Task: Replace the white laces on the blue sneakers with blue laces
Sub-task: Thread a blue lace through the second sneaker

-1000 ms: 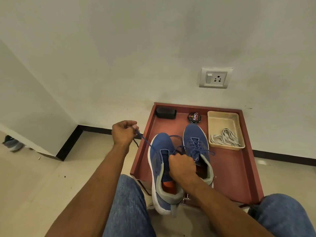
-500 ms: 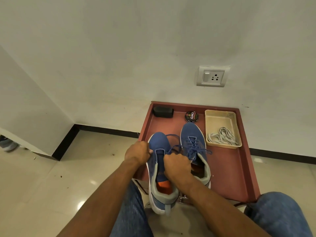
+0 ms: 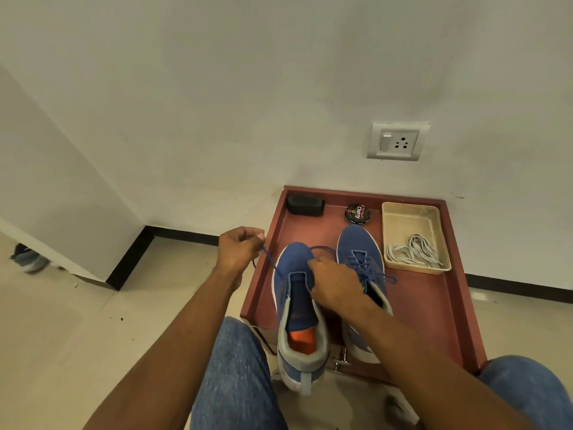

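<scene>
Red tray [image 3: 434, 305] sat on the floor against the wall, wall socket [image 3: 395, 141] above it. Two blue sneakers stood on it, toes toward the wall. Right sneaker [image 3: 356, 243] was laced in blue. Left sneaker [image 3: 294, 259] was nearer, heel hanging over the tray's front edge, orange insole showing. Beige bin [image 3: 406, 215] sat in the tray's far right corner, white laces [image 3: 412, 252] piled inside. Black block [image 3: 305, 205] sat in the far left corner, round polish tin [image 3: 357, 214] between block and bin.

Left hand [image 3: 238, 248] was out beyond the tray's left rim, fingers curled tight around the blue lace [image 3: 271, 262], which ran taut from the fist down to the left sneaker. Right hand [image 3: 336, 282] rested on that sneaker's eyelets, fingers curled down at the lace; can't tell if they actually pinched it.
</scene>
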